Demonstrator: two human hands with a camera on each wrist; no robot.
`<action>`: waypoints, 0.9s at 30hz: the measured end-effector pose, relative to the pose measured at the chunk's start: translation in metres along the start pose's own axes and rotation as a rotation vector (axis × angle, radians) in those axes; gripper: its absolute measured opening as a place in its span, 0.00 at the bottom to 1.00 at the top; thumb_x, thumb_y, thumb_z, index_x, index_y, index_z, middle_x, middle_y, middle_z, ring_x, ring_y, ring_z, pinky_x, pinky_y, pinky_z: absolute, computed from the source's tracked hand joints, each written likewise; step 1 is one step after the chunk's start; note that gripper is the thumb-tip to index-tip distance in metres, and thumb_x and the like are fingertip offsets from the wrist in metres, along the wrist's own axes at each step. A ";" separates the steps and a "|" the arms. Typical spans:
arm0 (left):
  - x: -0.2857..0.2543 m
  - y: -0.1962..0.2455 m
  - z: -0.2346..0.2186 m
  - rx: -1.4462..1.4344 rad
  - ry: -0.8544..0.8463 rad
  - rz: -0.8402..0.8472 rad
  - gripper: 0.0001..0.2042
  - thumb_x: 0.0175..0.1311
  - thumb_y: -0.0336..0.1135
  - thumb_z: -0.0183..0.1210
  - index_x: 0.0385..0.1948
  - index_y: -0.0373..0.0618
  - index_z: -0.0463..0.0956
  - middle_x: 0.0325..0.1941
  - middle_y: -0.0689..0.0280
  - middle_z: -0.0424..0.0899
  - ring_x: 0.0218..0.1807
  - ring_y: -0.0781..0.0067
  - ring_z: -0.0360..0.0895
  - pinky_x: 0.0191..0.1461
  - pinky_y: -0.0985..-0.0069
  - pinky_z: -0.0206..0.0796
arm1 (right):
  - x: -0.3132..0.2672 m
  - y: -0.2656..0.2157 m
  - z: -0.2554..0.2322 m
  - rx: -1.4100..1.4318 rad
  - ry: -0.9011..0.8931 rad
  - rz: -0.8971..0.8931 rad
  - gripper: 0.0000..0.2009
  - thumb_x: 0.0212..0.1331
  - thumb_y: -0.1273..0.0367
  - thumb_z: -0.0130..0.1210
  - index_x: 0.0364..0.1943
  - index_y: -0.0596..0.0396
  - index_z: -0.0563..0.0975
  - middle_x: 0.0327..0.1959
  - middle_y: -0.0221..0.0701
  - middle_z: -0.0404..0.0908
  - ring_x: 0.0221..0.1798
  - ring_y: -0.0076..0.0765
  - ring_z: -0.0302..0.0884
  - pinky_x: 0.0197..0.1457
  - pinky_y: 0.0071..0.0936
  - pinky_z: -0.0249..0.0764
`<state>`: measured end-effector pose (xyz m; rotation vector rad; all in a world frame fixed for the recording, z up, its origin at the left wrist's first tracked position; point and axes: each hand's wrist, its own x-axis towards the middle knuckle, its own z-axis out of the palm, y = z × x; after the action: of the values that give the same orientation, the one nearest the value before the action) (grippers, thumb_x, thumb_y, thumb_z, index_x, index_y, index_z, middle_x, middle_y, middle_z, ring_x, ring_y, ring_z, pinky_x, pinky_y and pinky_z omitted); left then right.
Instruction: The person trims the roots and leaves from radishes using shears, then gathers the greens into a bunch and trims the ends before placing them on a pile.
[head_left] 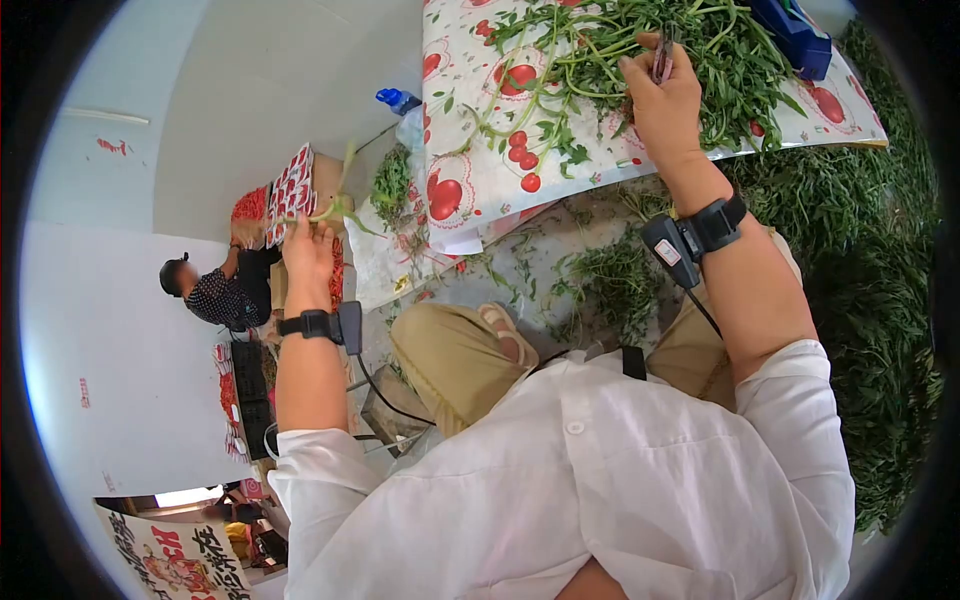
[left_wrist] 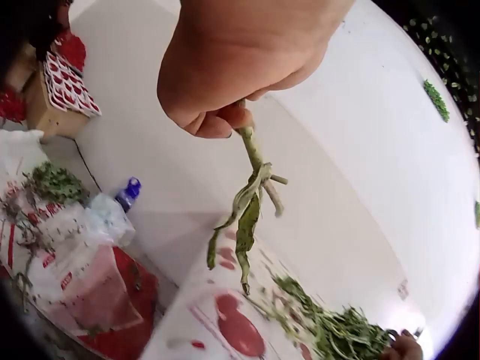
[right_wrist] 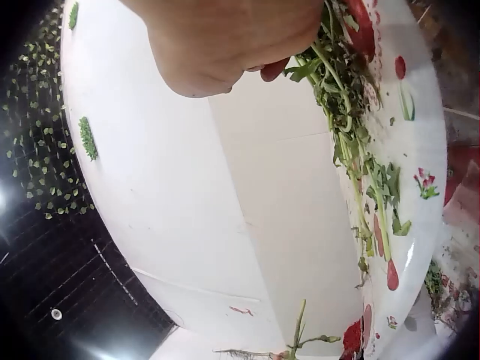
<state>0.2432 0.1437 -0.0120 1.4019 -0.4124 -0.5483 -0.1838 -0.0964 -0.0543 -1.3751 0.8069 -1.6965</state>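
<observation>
Off to the left in the head view, the left hand (head_left: 308, 262) pinches a green plant stem (head_left: 338, 207). The left wrist view shows this stem (left_wrist: 252, 150) hanging from the fingertips of the left hand (left_wrist: 244, 56), with limp, curled leaves at its lower end. Over the patterned tablecloth (head_left: 590, 180), the right hand (head_left: 668, 110) grips a small dark, pinkish object (head_left: 661, 62) whose kind I cannot tell. Beside and beneath it lies a pile of leafy greens (head_left: 740, 75). In the right wrist view the right hand (right_wrist: 232, 45) hides what it holds.
A blue tape dispenser-like object (head_left: 800, 40) stands at the table's far right corner. More greens (head_left: 850, 270) are heaped on the right; loose leaves (head_left: 610, 285) litter the floor. A blue-capped bottle (head_left: 398, 100) is left of the table. Another person (head_left: 225, 295) sits far left.
</observation>
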 end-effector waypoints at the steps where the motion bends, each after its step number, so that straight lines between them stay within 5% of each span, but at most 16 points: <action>1: 0.016 -0.007 -0.022 0.031 0.086 -0.057 0.11 0.64 0.36 0.49 0.45 0.45 0.66 0.43 0.61 0.73 0.38 0.71 0.72 0.40 0.74 0.64 | -0.001 -0.002 0.002 0.026 -0.010 0.022 0.13 0.53 0.74 0.54 0.43 0.59 0.70 0.23 0.20 0.69 0.25 0.13 0.63 0.28 0.14 0.63; 6: 0.022 -0.032 -0.054 0.234 0.521 -0.212 0.17 0.65 0.37 0.47 0.53 0.43 0.63 0.55 0.57 0.65 0.53 0.54 0.69 0.52 0.63 0.63 | -0.006 0.000 0.007 0.064 -0.070 0.017 0.12 0.52 0.75 0.54 0.42 0.58 0.72 0.22 0.18 0.68 0.25 0.12 0.62 0.28 0.13 0.60; 10: 0.020 -0.049 -0.052 0.135 0.400 -0.319 0.18 0.63 0.38 0.49 0.52 0.44 0.64 0.52 0.61 0.68 0.56 0.58 0.65 0.55 0.62 0.59 | -0.011 0.002 0.010 0.102 -0.132 0.034 0.11 0.50 0.73 0.55 0.39 0.58 0.73 0.20 0.19 0.68 0.23 0.14 0.62 0.27 0.15 0.62; 13: 0.004 -0.048 -0.013 0.339 0.349 -0.269 0.17 0.61 0.38 0.51 0.51 0.44 0.66 0.49 0.64 0.71 0.51 0.63 0.69 0.55 0.61 0.58 | -0.012 -0.001 0.011 0.102 -0.153 0.064 0.10 0.49 0.72 0.55 0.36 0.58 0.74 0.19 0.20 0.69 0.23 0.16 0.63 0.27 0.18 0.64; 16: 0.013 -0.053 0.014 0.392 0.151 -0.155 0.19 0.60 0.38 0.53 0.52 0.43 0.66 0.48 0.65 0.72 0.47 0.68 0.70 0.55 0.61 0.57 | -0.014 -0.001 0.011 0.043 -0.175 0.071 0.09 0.51 0.73 0.54 0.38 0.58 0.74 0.21 0.18 0.66 0.24 0.13 0.60 0.28 0.14 0.60; 22: -0.008 -0.045 0.117 0.605 -0.272 0.227 0.19 0.56 0.38 0.58 0.48 0.41 0.72 0.39 0.64 0.77 0.40 0.75 0.72 0.47 0.74 0.62 | -0.014 0.000 0.011 0.045 -0.195 0.078 0.08 0.52 0.74 0.53 0.38 0.58 0.74 0.22 0.17 0.65 0.25 0.12 0.59 0.27 0.13 0.58; 27: -0.035 -0.042 0.190 0.826 -0.434 0.345 0.15 0.53 0.39 0.60 0.39 0.41 0.78 0.30 0.63 0.80 0.34 0.77 0.74 0.40 0.78 0.66 | -0.014 -0.002 0.009 0.052 -0.189 0.104 0.08 0.52 0.74 0.53 0.38 0.58 0.74 0.23 0.18 0.66 0.25 0.13 0.59 0.28 0.14 0.59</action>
<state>0.1007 0.0078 -0.0267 1.9303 -1.3139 -0.4035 -0.1742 -0.0834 -0.0569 -1.4088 0.7095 -1.4732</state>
